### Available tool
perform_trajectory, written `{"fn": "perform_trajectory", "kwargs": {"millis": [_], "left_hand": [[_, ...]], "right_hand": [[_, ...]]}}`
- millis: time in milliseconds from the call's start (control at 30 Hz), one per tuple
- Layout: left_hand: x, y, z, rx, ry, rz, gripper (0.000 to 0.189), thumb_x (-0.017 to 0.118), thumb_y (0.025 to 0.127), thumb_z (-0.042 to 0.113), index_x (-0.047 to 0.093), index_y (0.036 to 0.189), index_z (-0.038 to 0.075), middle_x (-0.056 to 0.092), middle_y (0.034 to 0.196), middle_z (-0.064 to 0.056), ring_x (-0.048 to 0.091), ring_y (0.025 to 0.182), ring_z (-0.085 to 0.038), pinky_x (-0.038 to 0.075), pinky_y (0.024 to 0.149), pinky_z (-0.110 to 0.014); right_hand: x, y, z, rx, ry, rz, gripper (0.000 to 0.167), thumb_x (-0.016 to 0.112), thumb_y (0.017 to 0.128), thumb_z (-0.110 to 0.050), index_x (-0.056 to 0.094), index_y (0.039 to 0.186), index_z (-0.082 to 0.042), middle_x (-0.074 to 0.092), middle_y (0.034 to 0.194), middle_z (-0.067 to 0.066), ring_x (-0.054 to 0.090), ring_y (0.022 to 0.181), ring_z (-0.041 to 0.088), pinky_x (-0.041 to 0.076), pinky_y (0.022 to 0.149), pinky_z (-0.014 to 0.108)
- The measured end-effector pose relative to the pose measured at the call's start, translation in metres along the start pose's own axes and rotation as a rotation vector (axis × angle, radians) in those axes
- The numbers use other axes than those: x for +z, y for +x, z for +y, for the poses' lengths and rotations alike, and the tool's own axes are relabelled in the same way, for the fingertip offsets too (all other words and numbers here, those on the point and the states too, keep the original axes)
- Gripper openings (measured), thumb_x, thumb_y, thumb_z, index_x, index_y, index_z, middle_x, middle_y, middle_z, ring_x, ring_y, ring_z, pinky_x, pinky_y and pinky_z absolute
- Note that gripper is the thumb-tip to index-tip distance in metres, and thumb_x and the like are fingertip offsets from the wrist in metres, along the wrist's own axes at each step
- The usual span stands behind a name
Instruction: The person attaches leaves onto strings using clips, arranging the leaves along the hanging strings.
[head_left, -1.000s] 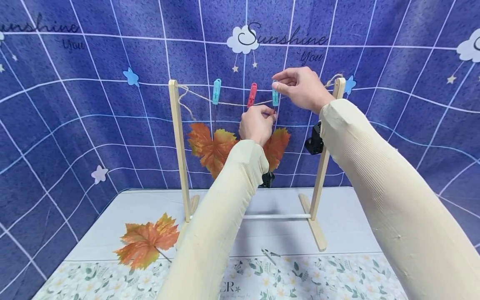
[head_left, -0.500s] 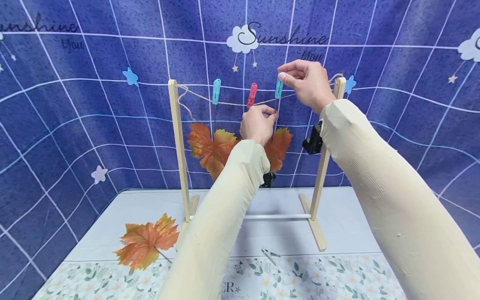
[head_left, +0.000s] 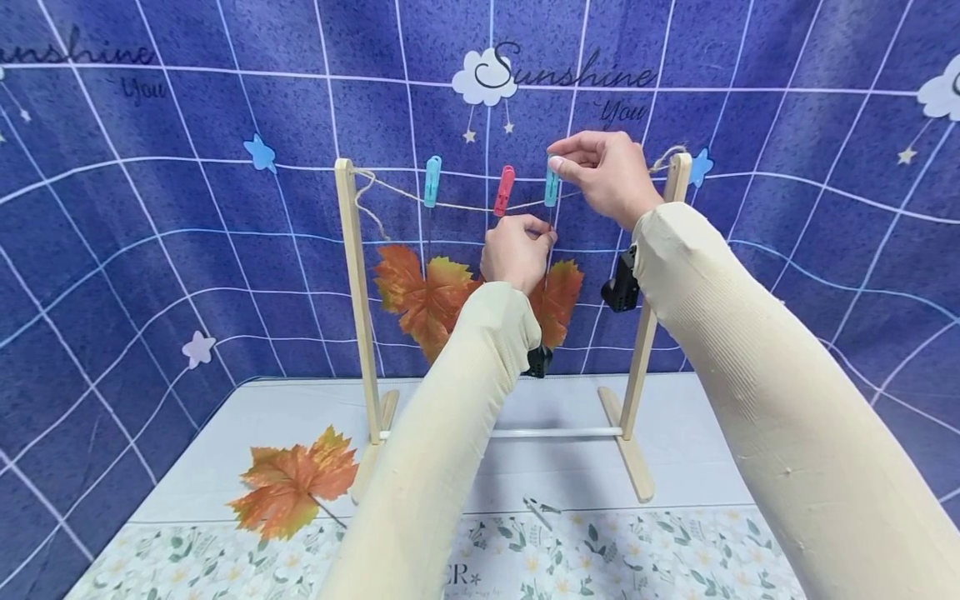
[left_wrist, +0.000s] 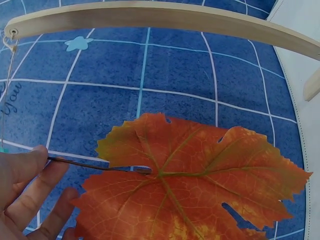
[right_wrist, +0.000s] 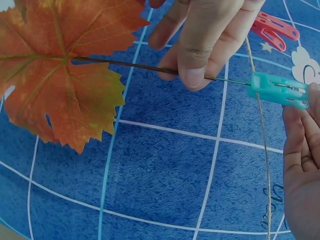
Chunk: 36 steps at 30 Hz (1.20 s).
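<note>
My left hand (head_left: 516, 254) pinches the thin brown stem of an orange artificial maple leaf (left_wrist: 195, 175) between thumb and fingertips, and the leaf hangs below it. Just above, my right hand (head_left: 611, 175) pinches the top end of a teal clothespin (right_wrist: 277, 90). In the right wrist view the clothespin's front end sits over the twine (right_wrist: 265, 165), with the stem tip running into it. A red clothespin (head_left: 504, 190) and another teal clothespin (head_left: 432, 182) stand on the twine to the left. A second maple leaf (head_left: 423, 296) hangs under that teal one.
The twine spans two wooden posts (head_left: 358, 300) joined low down by a white rod (head_left: 555, 432). Another maple leaf (head_left: 296, 483) lies on the table (head_left: 247, 417) at left. A small pair of metal-looking pieces (head_left: 538, 508) lies near the front. A blue printed curtain (head_left: 225, 208) hangs behind.
My right hand rose slightly rightward with the teal clothespin, then came back down and left over the stem. My left hand stays nearly still, holding the stem.
</note>
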<state>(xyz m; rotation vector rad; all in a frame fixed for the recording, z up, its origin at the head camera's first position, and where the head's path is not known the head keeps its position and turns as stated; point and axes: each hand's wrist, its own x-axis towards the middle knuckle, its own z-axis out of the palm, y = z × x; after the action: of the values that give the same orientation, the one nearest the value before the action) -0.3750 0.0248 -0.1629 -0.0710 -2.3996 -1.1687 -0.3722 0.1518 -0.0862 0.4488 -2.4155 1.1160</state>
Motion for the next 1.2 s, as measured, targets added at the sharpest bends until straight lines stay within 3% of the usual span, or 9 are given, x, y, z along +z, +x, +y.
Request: {"fn": "perform_trajectory", "kwargs": {"millis": [300, 667, 1000, 1200], "left_hand": [[-0.0001, 0.0018, 0.0015, -0.013, -0.009, 0.010, 0.015, 0.072, 0.096, 0.033, 0.081, 0.106, 0.025, 0.076, 0.096, 0.008, 0.069, 0.095, -0.017, 0.052, 0.081, -0.038], [-0.0023, 0.0011, 0.0027, -0.001, -0.003, 0.021, 0.017, 0.073, 0.095, 0.033, 0.080, 0.108, 0.025, 0.076, 0.100, 0.007, 0.069, 0.097, -0.019, 0.052, 0.082, -0.039], [0.0020, -0.0004, -0.0017, -0.017, 0.019, 0.000, 0.017, 0.070, 0.097, 0.033, 0.080, 0.108, 0.024, 0.076, 0.100, 0.006, 0.068, 0.095, -0.017, 0.052, 0.082, -0.038], [0.0033, 0.0000, -0.0011, 0.013, 0.017, 0.012, 0.017, 0.070, 0.097, 0.033, 0.080, 0.108, 0.024, 0.076, 0.096, 0.008, 0.068, 0.091, -0.015, 0.052, 0.081, -0.037]], "right_hand": [[0.0002, -0.0017, -0.0020, 0.001, -0.003, -0.015, 0.037, 0.062, 0.103, -0.030, 0.067, 0.135, -0.011, 0.070, 0.128, 0.008, 0.063, 0.117, 0.019, 0.047, 0.096, 0.033], [-0.0052, -0.0036, -0.0009, -0.022, -0.003, -0.115, 0.047, 0.054, 0.107, -0.030, 0.052, 0.149, -0.009, 0.058, 0.144, 0.010, 0.056, 0.132, 0.023, 0.045, 0.106, 0.036], [-0.0056, -0.0079, 0.0027, -0.021, -0.037, -0.116, 0.053, 0.058, 0.105, -0.031, 0.048, 0.152, -0.010, 0.056, 0.146, 0.013, 0.055, 0.133, 0.026, 0.043, 0.109, 0.040], [-0.0045, -0.0059, 0.0035, -0.024, -0.042, -0.126, 0.051, 0.057, 0.105, -0.031, 0.049, 0.151, -0.010, 0.057, 0.146, 0.013, 0.054, 0.134, 0.026, 0.043, 0.109, 0.040]]}}
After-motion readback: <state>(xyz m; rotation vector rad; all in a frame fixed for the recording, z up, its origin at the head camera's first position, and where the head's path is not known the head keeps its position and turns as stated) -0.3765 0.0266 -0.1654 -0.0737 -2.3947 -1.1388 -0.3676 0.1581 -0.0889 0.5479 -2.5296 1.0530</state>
